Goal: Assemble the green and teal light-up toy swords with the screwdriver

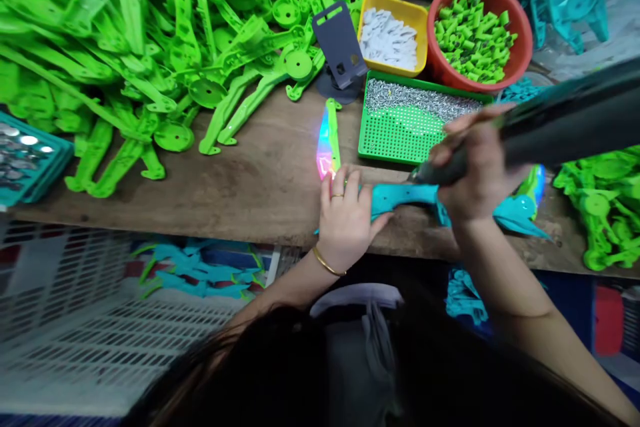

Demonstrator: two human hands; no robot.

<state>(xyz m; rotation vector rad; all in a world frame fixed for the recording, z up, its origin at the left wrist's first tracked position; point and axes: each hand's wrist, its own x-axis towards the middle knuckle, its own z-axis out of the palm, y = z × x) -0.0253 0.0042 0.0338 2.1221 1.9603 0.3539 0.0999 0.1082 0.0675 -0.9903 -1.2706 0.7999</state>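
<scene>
My left hand [346,221], with a ring and a bracelet, presses a teal plastic part [403,196] down on the wooden table [250,193], its fingers closed round the left end. Beyond those fingers a green piece with a glowing pink and blue section [327,143] sticks out. My right hand [475,177] is wrapped round a dark electric screwdriver [565,117]. Its tip points down at the teal part's upper edge; whether it touches a screw cannot be made out. Another lit green piece [537,187] shows at the part's right end, partly behind my right hand.
Green plastic parts [200,47] are heaped at the back left, more [605,207] at the right. A green perforated basket [400,130] holds screws. Behind stand a yellow tray [423,33], a red bowl [523,40] and a grey stand [337,40]. A white crate [100,327] sits below left.
</scene>
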